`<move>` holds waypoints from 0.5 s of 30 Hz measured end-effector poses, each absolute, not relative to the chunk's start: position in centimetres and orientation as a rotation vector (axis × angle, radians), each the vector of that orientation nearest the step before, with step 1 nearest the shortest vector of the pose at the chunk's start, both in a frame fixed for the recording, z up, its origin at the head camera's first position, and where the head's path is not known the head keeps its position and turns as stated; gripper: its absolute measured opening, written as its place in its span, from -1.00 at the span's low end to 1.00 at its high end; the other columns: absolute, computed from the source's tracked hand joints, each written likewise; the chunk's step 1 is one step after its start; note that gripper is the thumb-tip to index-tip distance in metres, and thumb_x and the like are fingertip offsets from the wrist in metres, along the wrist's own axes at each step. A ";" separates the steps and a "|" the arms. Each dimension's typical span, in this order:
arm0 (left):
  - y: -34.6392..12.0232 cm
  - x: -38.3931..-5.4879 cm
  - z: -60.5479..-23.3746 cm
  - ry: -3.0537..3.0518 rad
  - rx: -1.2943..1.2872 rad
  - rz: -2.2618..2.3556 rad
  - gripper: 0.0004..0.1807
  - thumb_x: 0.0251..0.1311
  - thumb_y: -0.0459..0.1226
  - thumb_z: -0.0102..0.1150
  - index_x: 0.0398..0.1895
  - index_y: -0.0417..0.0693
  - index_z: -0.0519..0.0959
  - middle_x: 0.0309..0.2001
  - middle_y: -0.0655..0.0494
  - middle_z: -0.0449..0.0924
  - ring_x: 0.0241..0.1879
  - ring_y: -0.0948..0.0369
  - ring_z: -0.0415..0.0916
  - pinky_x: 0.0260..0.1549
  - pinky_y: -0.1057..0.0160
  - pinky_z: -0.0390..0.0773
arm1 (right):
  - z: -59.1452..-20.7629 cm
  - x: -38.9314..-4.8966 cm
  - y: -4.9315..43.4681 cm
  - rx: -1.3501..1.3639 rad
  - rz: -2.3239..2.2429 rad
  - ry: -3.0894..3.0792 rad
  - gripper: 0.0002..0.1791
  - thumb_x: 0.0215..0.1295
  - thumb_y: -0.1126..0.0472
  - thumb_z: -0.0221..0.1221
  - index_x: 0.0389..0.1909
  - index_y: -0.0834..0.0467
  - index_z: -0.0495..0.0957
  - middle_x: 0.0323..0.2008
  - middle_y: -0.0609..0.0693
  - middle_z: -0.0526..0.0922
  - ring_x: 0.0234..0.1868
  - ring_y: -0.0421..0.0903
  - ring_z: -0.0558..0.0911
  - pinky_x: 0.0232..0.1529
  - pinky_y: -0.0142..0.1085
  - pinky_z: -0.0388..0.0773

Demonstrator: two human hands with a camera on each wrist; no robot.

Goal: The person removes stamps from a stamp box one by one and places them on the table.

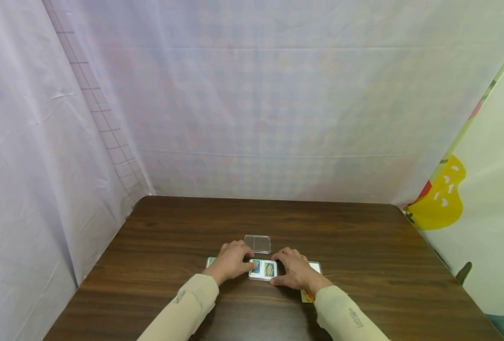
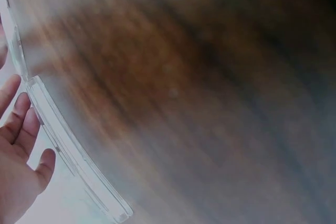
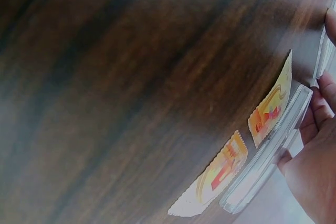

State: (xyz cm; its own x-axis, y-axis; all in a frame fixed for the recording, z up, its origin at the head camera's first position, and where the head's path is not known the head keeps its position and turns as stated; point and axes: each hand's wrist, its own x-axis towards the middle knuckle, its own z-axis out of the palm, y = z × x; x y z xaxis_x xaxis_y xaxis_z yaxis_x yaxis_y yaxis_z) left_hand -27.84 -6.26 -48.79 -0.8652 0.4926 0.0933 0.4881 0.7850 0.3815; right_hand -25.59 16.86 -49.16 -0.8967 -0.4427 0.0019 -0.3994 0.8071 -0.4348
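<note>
In the head view, a flat clear plastic case (image 1: 263, 270) with two small pictures, one blue and one with an oval, lies on the table between both hands. My left hand (image 1: 231, 261) holds its left end, thumb at the edge. The right hand (image 1: 293, 269) grips the right end, thumb at the near corner and a finger at the far one. Just beyond lies a clear plastic panel (image 1: 258, 244) with a line across it. Another clear case (image 2: 79, 150) lies under my left hand, and one more (image 3: 268, 153) under the right; both are partly covered in the head view.
Two yellow-orange packets with serrated edges, one nearer (image 3: 223, 174) and one farther (image 3: 270, 111), lie beside the right-hand case. The dark wooden table (image 1: 183, 222) meets a pale curtain (image 1: 252, 118) at the back. White cloth hangs at the left, patterned cloth at the right.
</note>
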 end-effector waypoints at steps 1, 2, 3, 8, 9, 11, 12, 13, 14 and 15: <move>-6.2 -27.9 -48.8 2.956 0.809 0.625 -0.63 0.19 0.03 0.32 -0.08 0.01 0.68 -0.10 0.18 0.58 -0.01 0.14 0.46 0.11 -0.02 0.33 | -49.1 -25.6 16.8 -0.676 -0.664 2.891 -0.34 0.05 -0.07 0.45 0.13 0.16 0.54 0.09 0.12 0.47 0.20 0.20 0.39 0.22 0.22 0.22; -6.2 -27.9 -48.8 2.956 0.811 0.623 -0.63 0.19 0.03 0.32 -0.08 0.00 0.68 -0.10 0.18 0.58 -0.01 0.13 0.46 0.11 -0.02 0.33 | -49.1 -25.5 16.8 -0.677 -0.665 2.891 -0.34 0.05 -0.07 0.45 0.13 0.15 0.53 0.09 0.12 0.47 0.20 0.20 0.39 0.22 0.22 0.22; -6.2 -27.9 -48.8 2.955 0.810 0.622 -0.64 0.19 0.02 0.33 -0.09 0.00 0.68 -0.11 0.18 0.58 -0.01 0.13 0.46 0.11 -0.03 0.32 | -49.1 -25.5 16.8 -0.676 -0.666 2.891 -0.34 0.05 -0.07 0.45 0.13 0.16 0.54 0.09 0.12 0.47 0.20 0.20 0.39 0.22 0.22 0.22; -6.2 -27.8 -48.6 2.947 0.803 0.618 -0.65 0.20 0.01 0.33 -0.10 -0.01 0.68 -0.11 0.17 0.58 0.00 0.12 0.45 0.12 -0.03 0.30 | -49.1 -25.6 16.8 -0.674 -0.664 2.889 -0.34 0.05 -0.07 0.45 0.12 0.15 0.54 0.09 0.11 0.47 0.19 0.20 0.39 0.21 0.22 0.23; -6.2 -27.8 -48.6 2.947 0.802 0.616 -0.65 0.20 0.01 0.33 -0.10 -0.01 0.68 -0.11 0.17 0.58 0.00 0.12 0.45 0.12 -0.03 0.30 | -49.1 -25.6 16.8 -0.673 -0.662 2.889 -0.34 0.05 -0.08 0.45 0.12 0.15 0.54 0.08 0.11 0.47 0.19 0.20 0.39 0.21 0.22 0.23; -6.1 -27.8 -48.6 2.948 0.801 0.608 -0.66 0.20 0.01 0.33 -0.11 0.00 0.69 -0.11 0.18 0.58 0.00 0.12 0.45 0.12 -0.03 0.30 | -49.2 -25.6 16.8 -0.672 -0.659 2.889 -0.34 0.05 -0.08 0.45 0.13 0.15 0.54 0.08 0.11 0.47 0.19 0.19 0.39 0.21 0.21 0.23; -6.1 -27.8 -48.6 2.948 0.798 0.603 -0.66 0.20 0.01 0.32 -0.10 0.00 0.69 -0.10 0.18 0.58 0.01 0.13 0.45 0.12 -0.03 0.30 | -49.2 -25.6 16.8 -0.672 -0.657 2.890 -0.34 0.05 -0.08 0.45 0.13 0.15 0.54 0.08 0.11 0.47 0.19 0.19 0.39 0.21 0.21 0.23; -6.1 -27.8 -48.7 2.948 0.795 0.598 -0.65 0.21 0.02 0.32 -0.10 0.01 0.69 -0.10 0.18 0.57 0.01 0.13 0.45 0.13 -0.02 0.29 | -49.2 -25.6 16.9 -0.672 -0.656 2.891 -0.34 0.05 -0.08 0.45 0.13 0.15 0.54 0.08 0.11 0.47 0.19 0.19 0.39 0.21 0.21 0.23; -6.1 -27.9 -48.7 2.949 0.793 0.593 -0.65 0.21 0.02 0.31 -0.09 0.01 0.69 -0.09 0.18 0.57 0.01 0.13 0.45 0.13 -0.02 0.29 | -49.2 -25.6 16.9 -0.673 -0.656 2.893 -0.34 0.05 -0.08 0.45 0.13 0.15 0.54 0.08 0.11 0.47 0.19 0.19 0.39 0.21 0.21 0.23; -6.1 -27.9 -48.8 2.949 0.789 0.586 -0.65 0.22 0.03 0.30 -0.09 0.01 0.69 -0.08 0.18 0.57 0.02 0.13 0.45 0.13 -0.02 0.29 | -49.2 -25.6 16.9 -0.674 -0.656 2.893 -0.34 0.05 -0.08 0.45 0.13 0.15 0.54 0.09 0.11 0.47 0.19 0.19 0.40 0.21 0.21 0.23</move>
State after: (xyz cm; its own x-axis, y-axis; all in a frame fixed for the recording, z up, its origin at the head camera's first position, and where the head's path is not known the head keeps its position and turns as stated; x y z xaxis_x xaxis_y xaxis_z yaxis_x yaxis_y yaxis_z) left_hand -27.90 -6.10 -48.76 -0.8707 0.4877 0.0639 0.4750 0.8000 0.3664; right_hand -25.64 16.86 -49.23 -0.8973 -0.4415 0.0008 -0.3987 0.8095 -0.4309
